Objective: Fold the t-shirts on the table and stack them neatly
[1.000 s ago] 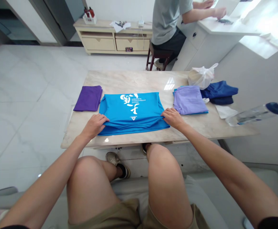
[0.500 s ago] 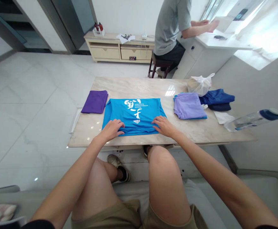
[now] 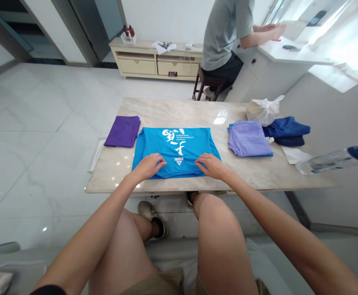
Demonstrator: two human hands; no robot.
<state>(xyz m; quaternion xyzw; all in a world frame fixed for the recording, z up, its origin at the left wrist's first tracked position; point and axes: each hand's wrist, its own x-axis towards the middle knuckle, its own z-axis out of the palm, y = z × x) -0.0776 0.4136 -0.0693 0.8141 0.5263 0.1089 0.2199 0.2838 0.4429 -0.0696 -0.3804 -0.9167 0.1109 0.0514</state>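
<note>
A blue T-shirt (image 3: 154,143) with white printing lies folded into a rough rectangle on the marble-topped table (image 3: 179,110). The printing reads upside down from my seat. Over its near left part rests my left hand (image 3: 151,165), fingers loosely bent and thumb a little apart. My right hand (image 3: 210,165) lies on the near right part, its fingers spread and pointing inward. Neither hand visibly grips the cloth. Small wrinkles run along the shirt's near edge between the hands.
Left of the shirt is a folded purple garment (image 3: 122,131). To the right are a folded lavender garment (image 3: 248,137), dark blue clothing (image 3: 289,130), a plastic bag (image 3: 265,110) and a water bottle (image 3: 335,159). A person (image 3: 223,37) sits on a stool beyond the table.
The folds at the shirt's near edge have flattened, and the lower logo shows more fully. My left hand has shifted slightly right. The view has moved a little.
</note>
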